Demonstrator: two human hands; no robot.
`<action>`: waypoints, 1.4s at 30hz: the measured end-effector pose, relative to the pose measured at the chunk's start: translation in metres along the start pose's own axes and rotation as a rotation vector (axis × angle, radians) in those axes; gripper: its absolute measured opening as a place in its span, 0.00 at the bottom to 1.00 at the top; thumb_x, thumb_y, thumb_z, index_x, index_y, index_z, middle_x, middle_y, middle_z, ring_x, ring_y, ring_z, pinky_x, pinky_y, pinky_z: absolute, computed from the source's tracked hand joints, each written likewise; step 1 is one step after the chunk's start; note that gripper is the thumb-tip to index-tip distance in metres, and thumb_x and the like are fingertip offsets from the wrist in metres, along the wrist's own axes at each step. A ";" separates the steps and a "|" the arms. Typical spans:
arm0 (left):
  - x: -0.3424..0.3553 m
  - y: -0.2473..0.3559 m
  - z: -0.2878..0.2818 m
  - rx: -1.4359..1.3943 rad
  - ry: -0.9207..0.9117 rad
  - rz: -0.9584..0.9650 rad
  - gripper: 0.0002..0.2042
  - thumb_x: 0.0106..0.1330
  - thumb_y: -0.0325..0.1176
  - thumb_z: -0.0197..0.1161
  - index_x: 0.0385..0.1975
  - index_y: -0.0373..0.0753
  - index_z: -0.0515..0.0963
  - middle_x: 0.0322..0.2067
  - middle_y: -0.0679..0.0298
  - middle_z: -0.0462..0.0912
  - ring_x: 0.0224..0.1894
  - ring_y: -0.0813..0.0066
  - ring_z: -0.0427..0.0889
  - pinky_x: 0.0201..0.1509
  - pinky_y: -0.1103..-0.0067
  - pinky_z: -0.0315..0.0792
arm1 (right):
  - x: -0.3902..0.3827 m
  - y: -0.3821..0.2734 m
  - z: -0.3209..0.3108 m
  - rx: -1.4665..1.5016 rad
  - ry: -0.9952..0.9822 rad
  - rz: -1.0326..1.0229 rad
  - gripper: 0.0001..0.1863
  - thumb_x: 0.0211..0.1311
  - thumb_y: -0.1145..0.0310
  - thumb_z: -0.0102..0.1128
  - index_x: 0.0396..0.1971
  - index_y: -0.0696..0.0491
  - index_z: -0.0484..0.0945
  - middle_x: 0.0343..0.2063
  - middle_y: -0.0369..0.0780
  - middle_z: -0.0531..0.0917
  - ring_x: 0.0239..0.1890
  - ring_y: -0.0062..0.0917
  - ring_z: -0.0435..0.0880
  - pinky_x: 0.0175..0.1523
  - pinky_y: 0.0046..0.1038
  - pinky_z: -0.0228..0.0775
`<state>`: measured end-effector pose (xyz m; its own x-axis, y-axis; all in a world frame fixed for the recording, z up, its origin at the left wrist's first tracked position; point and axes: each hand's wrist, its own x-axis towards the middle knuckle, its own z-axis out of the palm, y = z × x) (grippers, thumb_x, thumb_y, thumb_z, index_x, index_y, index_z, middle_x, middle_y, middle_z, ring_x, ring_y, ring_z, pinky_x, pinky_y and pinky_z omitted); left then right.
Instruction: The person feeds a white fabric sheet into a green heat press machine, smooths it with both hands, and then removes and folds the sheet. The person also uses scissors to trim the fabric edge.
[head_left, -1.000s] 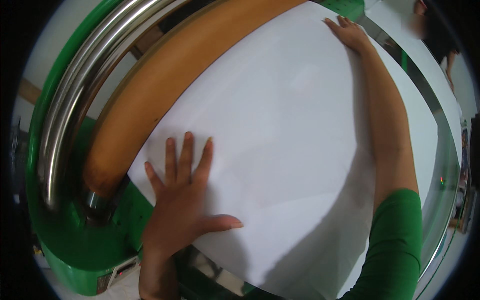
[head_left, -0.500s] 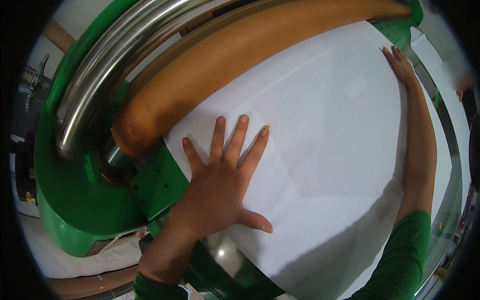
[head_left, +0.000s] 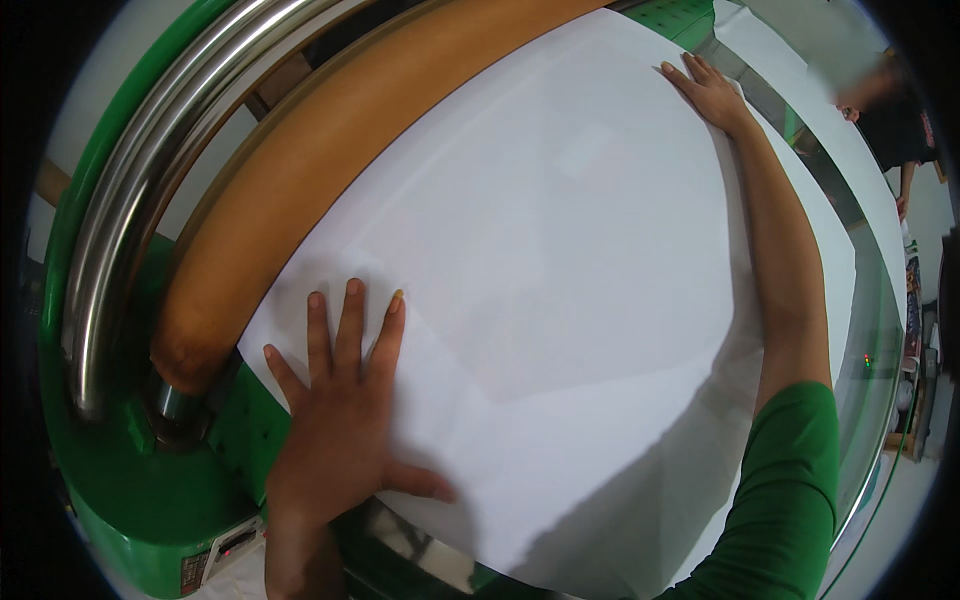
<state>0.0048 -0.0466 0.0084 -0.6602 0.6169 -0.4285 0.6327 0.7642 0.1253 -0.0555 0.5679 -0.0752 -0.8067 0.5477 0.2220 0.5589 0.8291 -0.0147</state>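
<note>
A large white sheet spreads over the green machine, its far left edge lying along a thick tan roller. My left hand lies on the sheet's near left part, palm down, fingers spread and thumb stretched out to the right. At the far right, my right hand rests flat near the sheet's edge, fingers extended. My right forearm runs down along the sheet's right edge. Neither hand grips anything. Through the sheet, faint darker shapes show.
Shiny steel rollers run beside the tan one, inside a green housing with a small control panel. More white material lies beyond a gap on the right. Another person is at the far right.
My view has turned, so the machine, sheet and hands sit further left in the picture. Both hands stay flat in about the same places on the sheet. The other person shows more.
</note>
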 end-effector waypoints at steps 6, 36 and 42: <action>0.003 -0.006 0.001 0.058 -0.005 -0.004 0.89 0.11 0.74 0.81 0.84 0.44 0.40 0.84 0.46 0.32 0.84 0.34 0.26 0.72 0.24 0.30 | 0.019 0.007 0.017 -0.070 -0.006 -0.078 0.58 0.62 0.15 0.37 0.81 0.44 0.60 0.82 0.41 0.58 0.83 0.39 0.53 0.82 0.54 0.45; 0.031 -0.025 0.019 0.060 0.200 0.102 0.82 0.22 0.88 0.65 0.82 0.40 0.51 0.82 0.42 0.44 0.84 0.38 0.36 0.80 0.38 0.27 | -0.023 -0.055 -0.017 0.177 -0.007 -0.256 0.48 0.78 0.29 0.37 0.80 0.55 0.58 0.80 0.52 0.56 0.83 0.46 0.53 0.84 0.44 0.43; 0.023 -0.024 0.019 0.075 0.197 0.134 0.84 0.19 0.87 0.68 0.83 0.41 0.51 0.83 0.42 0.41 0.85 0.38 0.34 0.79 0.36 0.26 | -0.028 -0.057 -0.031 0.353 -0.233 0.018 0.48 0.76 0.28 0.39 0.80 0.51 0.59 0.82 0.48 0.55 0.83 0.44 0.51 0.85 0.43 0.43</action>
<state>-0.0182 -0.0543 -0.0211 -0.6302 0.7420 -0.2287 0.7433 0.6617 0.0987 -0.0588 0.5013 -0.0508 -0.8420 0.5394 -0.0072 0.5056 0.7846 -0.3588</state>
